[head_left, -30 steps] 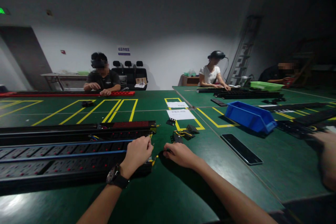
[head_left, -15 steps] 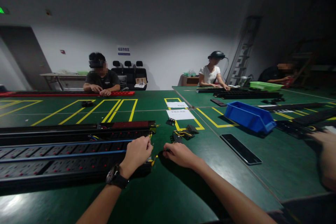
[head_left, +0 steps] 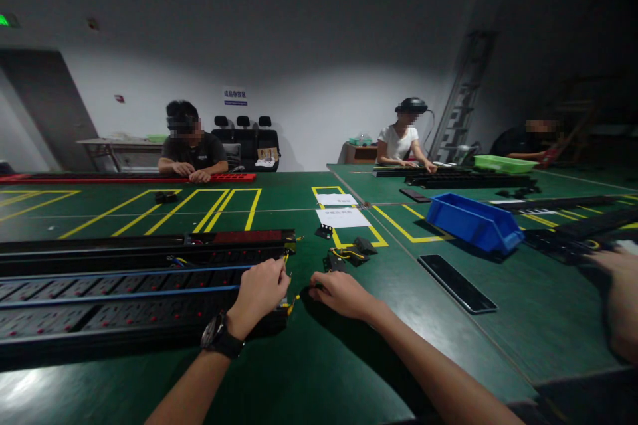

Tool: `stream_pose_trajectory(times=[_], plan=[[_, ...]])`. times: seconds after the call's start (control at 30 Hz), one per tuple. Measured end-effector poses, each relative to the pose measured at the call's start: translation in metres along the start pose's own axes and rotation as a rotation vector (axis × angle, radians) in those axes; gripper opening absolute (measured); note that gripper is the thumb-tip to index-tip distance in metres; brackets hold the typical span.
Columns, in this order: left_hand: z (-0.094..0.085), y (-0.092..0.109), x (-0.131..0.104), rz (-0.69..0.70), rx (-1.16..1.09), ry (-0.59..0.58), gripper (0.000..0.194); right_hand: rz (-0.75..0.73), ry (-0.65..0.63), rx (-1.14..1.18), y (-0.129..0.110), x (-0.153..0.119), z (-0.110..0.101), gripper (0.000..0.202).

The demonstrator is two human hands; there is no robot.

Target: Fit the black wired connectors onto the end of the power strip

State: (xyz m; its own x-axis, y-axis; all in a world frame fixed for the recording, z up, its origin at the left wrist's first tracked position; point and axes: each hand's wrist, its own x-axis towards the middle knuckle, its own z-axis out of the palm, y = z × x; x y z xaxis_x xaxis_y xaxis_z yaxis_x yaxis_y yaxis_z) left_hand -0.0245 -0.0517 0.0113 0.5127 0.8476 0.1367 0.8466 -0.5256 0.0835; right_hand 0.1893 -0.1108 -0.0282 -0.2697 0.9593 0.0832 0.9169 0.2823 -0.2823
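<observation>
Long black socket strips [head_left: 149, 309] with red dots along them lie on the green table at the left. My left hand [head_left: 264, 289], with a black watch on its wrist, rests closed at their right end; what its fingers grip is hidden. Yellow wire ends [head_left: 294, 304] stick out beside it. Just right of that end, my right hand [head_left: 341, 292] is closed, fingertips pinched together; anything in them is too small to make out. Beyond it lie small black end pieces [head_left: 366, 246] with a yellow wire [head_left: 343, 253].
A blue bin [head_left: 471, 222] and a phone [head_left: 457, 283] lie to the right. White papers [head_left: 341, 218] lie further back. A co-worker's hand [head_left: 618, 265] is at the right edge. Other people sit across the table, by a red strip [head_left: 234, 177] and a green tray [head_left: 506, 163].
</observation>
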Motion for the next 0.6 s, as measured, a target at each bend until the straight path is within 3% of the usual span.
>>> stream_pose_trajectory(times=[0.6], plan=[[-0.0006, 0.0007, -0.0003, 0.006, 0.005, 0.008, 0.024, 0.008, -0.009, 0.026, -0.0005, -0.0006, -0.0012, 0.017]])
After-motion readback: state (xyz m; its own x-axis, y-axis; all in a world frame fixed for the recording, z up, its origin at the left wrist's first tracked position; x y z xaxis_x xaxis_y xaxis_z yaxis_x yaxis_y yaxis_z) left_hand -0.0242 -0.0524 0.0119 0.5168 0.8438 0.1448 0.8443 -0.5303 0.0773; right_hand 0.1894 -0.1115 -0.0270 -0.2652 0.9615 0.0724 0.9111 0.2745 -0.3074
